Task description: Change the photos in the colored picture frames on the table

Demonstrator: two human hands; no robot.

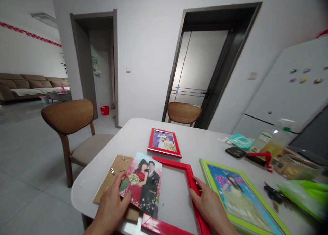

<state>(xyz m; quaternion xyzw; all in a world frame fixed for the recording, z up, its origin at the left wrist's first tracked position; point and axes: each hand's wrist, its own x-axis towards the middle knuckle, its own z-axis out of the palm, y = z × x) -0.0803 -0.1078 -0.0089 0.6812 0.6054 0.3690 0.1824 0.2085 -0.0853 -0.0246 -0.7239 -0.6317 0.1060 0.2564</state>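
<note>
My left hand (111, 202) is closed on the left edge of a photo (147, 185) of a couple, one in a red dress and one in a dark suit. Under the photo lies a brown backing board (116, 163) with small metal clips. The photo overlaps the left side of an empty red picture frame (189, 175), through which the white tabletop shows. My right hand (208, 199) grips that frame's right side, thumb and fingers around the bar. Just beyond sits a smaller red framed photo (164, 142). Right of my right hand lies a lime-green framed photo (235, 190).
The white table (87, 183) has rounded corners. On its right stand a bottle (273, 139), a wipes pack (241, 141), a black wallet-like item (235, 152), a clear container (294, 166), keys (275, 195) and a green bag (307, 194). Wooden chairs (69, 117) stand around it.
</note>
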